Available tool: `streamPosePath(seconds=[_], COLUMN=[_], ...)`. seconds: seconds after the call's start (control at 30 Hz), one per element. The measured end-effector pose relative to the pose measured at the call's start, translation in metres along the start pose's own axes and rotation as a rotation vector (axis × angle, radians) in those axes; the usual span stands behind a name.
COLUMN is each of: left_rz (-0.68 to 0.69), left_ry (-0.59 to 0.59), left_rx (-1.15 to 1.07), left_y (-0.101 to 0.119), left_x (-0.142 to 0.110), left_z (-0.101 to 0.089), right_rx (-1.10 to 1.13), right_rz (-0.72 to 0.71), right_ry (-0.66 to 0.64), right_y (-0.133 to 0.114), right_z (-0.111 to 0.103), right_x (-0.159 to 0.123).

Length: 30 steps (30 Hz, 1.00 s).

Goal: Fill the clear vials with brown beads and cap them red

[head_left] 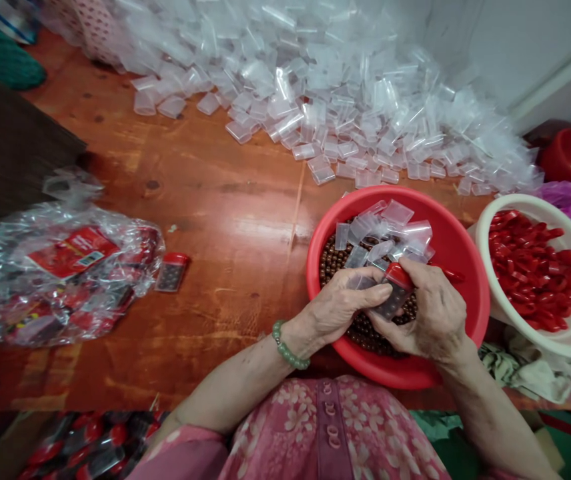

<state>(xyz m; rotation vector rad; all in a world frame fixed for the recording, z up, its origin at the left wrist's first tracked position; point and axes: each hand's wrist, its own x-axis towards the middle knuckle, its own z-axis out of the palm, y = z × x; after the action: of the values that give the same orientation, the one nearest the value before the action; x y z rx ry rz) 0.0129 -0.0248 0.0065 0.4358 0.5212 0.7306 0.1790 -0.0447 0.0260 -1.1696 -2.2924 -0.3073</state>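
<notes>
Gripping a clear plastic tube with a red cap (393, 291), your left hand (343, 308) and right hand (428, 317) meet close together over brown round beads (360, 333) in a round red plastic basin (480, 287).

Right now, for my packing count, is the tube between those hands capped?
Capped: a red cap sits on the end of the clear tube, held between the left hand and right hand.

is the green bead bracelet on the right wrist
No, the green bead bracelet sits on the wrist of the left hand, not the right hand.
</notes>
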Motion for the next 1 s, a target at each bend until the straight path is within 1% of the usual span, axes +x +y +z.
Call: streamPosePath(seconds=[0.1, 0.2, 0.3, 0.37, 0.43, 0.5, 0.53, 0.57, 0.6, 0.63, 0.67, 0.7, 0.77, 0.8, 0.83, 0.87, 0.9, 0.93, 0.97, 1.0], left_rz=[-0.008, -0.017, 0.011, 0.038, 0.087, 0.168, 0.232, 0.295, 0.372, 0.472, 0.508, 0.535, 0.508, 0.513, 0.537, 0.640, 0.676, 0.711, 0.690, 0.680], left_ry=[-0.014, -0.034, -0.028, 0.005, 0.036, 0.061, 0.091, 0.148, 0.236, 0.373, 0.502, 0.623, 0.890, 0.995, 1.070, 1.188, 1.230, 1.249, 1.193, 1.109], left_rx=[-0.002, -0.013, 0.014, 0.066, 0.157, 0.271, 0.331, 0.394, 0.472, 0.572, 0.721, 0.904, 1.299, 1.435, 1.522, 1.564, 1.573, 1.531, 1.445, 1.328], left_y=[0.000, -0.002, -0.005, -0.005, -0.001, 0.009, 0.015, 0.023, 0.031, 0.039, 0.046, 0.053, 0.064, 0.068, 0.070, 0.070, 0.070, 0.068, 0.064, 0.060], left_x=[-0.001, 0.000, 0.003, 0.001, -0.007, -0.022, -0.033, -0.043, -0.054, -0.065, -0.074, -0.082, -0.095, -0.100, -0.105, -0.108, -0.111, -0.113, -0.112, -0.110], left_z=[0.000, -0.002, -0.004, -0.003, 0.001, 0.006, 0.007, 0.005, -0.001, -0.011, -0.025, -0.044, -0.087, -0.107, -0.124, -0.135, -0.140, -0.138, -0.130, -0.117], right_rx=[-0.036, -0.044, -0.032, 0.013, 0.110, 0.230, 0.268, 0.278, 0.258, 0.211, 0.156, 0.108, 0.073, 0.080, 0.093, 0.103, 0.110, 0.116, 0.123, 0.135], right_rz=[-0.039, -0.021, 0.000, 0.026, 0.048, 0.062, 0.084, 0.122, 0.174, 0.232, 0.280, 0.313, 0.340, 0.340, 0.336, 0.328, 0.317, 0.303, 0.287, 0.269], right_ry=[0.008, 0.005, -0.015, -0.067, -0.156, -0.253, -0.285, -0.304, -0.313, -0.323, -0.342, -0.372, -0.462, -0.507, -0.546, -0.574, -0.594, -0.608, -0.623, -0.641], right_y=[0.001, 0.000, -0.001, -0.001, 0.000, 0.006, 0.012, 0.019, 0.027, 0.035, 0.044, 0.052, 0.064, 0.067, 0.069, 0.069, 0.067, 0.065, 0.063, 0.060], right_z=[0.000, 0.001, 0.002, -0.001, -0.006, -0.014, -0.018, -0.022, -0.025, -0.027, -0.028, -0.029, -0.028, -0.028, -0.026, -0.025, -0.024, -0.022, -0.020, -0.018], right_x=[0.001, 0.000, -0.001, 0.000, 0.002, 0.002, 0.001, -0.001, -0.004, -0.009, -0.015, -0.021, -0.033, -0.037, -0.041, -0.042, -0.042, -0.040, -0.036, -0.031])
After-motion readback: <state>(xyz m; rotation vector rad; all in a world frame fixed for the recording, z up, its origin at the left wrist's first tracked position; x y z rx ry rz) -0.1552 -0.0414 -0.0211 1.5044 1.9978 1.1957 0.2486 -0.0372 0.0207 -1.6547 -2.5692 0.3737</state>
